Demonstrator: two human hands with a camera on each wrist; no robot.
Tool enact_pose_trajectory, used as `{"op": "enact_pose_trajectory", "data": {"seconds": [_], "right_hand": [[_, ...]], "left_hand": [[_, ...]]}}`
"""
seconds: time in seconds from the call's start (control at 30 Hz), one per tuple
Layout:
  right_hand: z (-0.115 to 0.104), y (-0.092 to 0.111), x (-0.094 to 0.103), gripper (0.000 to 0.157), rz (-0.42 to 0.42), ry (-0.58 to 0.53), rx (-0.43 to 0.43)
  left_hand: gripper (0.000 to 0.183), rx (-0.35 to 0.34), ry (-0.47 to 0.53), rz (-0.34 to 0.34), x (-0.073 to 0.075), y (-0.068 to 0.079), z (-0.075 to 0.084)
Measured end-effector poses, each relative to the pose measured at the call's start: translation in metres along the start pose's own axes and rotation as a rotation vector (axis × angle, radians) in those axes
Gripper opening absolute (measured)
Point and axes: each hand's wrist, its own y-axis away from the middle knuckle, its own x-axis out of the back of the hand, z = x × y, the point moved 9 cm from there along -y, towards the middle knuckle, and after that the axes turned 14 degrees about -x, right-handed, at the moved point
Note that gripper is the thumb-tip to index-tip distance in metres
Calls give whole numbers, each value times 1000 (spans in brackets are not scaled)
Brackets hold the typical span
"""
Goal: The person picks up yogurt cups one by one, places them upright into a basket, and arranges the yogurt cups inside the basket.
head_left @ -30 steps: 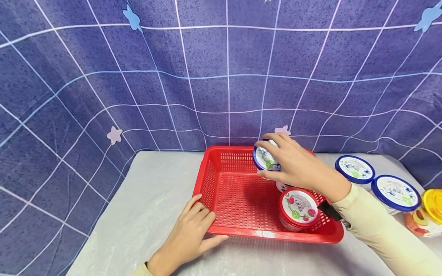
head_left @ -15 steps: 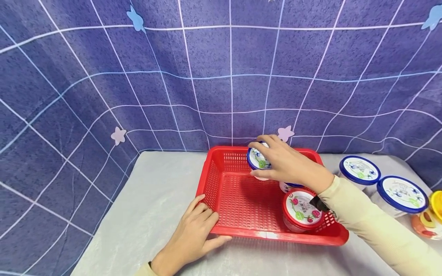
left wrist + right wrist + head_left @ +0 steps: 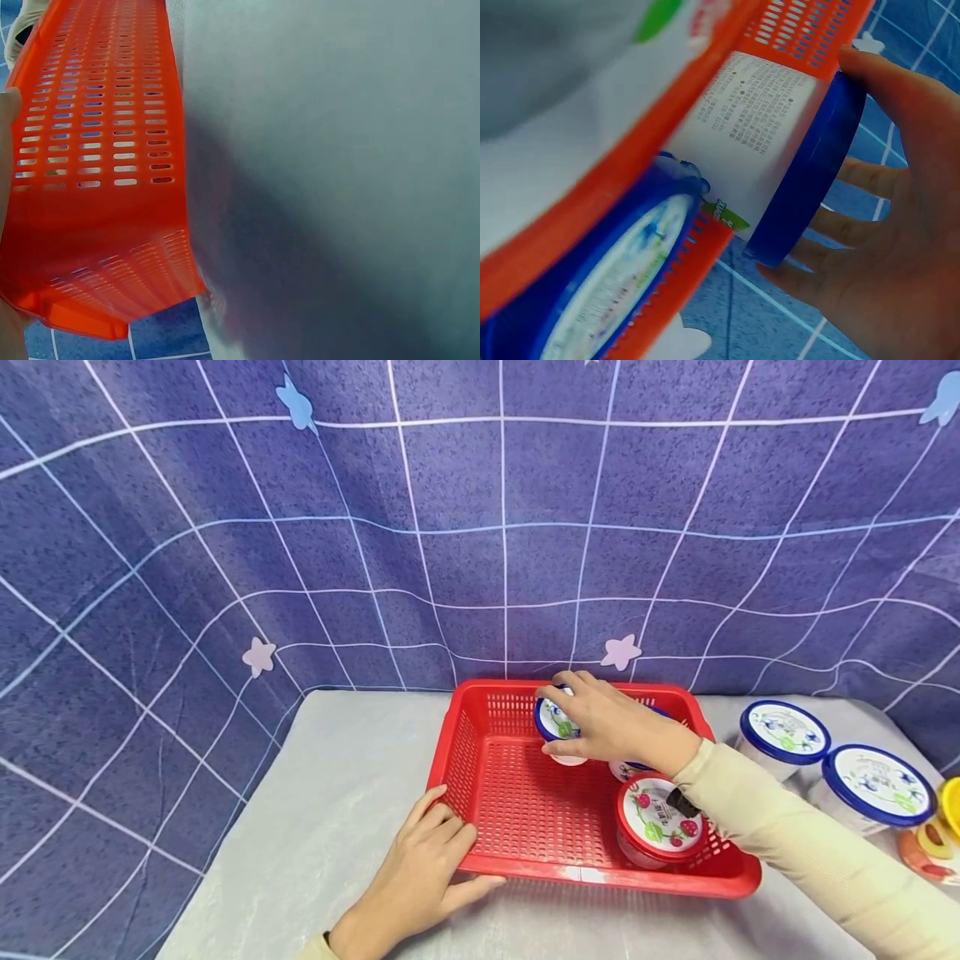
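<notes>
My right hand [image 3: 611,727] holds a white tub [image 3: 555,718] with a blue lid, fingers and thumb around the lid's edge. This tub is at the back of the red plastic basket [image 3: 570,874], low inside it. In the right wrist view its printed side [image 3: 750,112] shows; whether its base touches the floor is unclear. Behind my forearm stands another blue-lidded tub [image 3: 626,770], partly hidden, and in front of that a red-lidded tub [image 3: 651,822] with berry pictures. My left hand [image 3: 416,864] grips the basket's front left corner, its thumb along the front rim.
Right of the basket stand two more blue-lidded tubs [image 3: 786,731] on the grey-white tabletop [image 3: 330,760]. A jar with a yellow lid [image 3: 951,802] is cut off at the right edge. A blue gridded curtain [image 3: 450,560] hangs behind.
My right hand has moved left and then lowered the blue-lidded tub deeper into the basket. My left hand keeps its grip on the corner. The view has shifted slightly.
</notes>
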Motion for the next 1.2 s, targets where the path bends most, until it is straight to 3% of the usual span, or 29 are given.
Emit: {"op": "enact_pose_trajectory", "data": {"seconds": [0.6, 1.0, 1.2], "right_hand": [[-1, 1, -29, 83, -167, 67, -56], [0, 4, -30, 89, -200, 120, -88], [3, 15, -15, 91, -125, 112, -58]], "left_hand": [[44, -3, 0, 5, 0, 0, 1], [45, 8, -1, -7, 0, 1, 1], [45, 19, -11, -35, -2, 1, 0]]}}
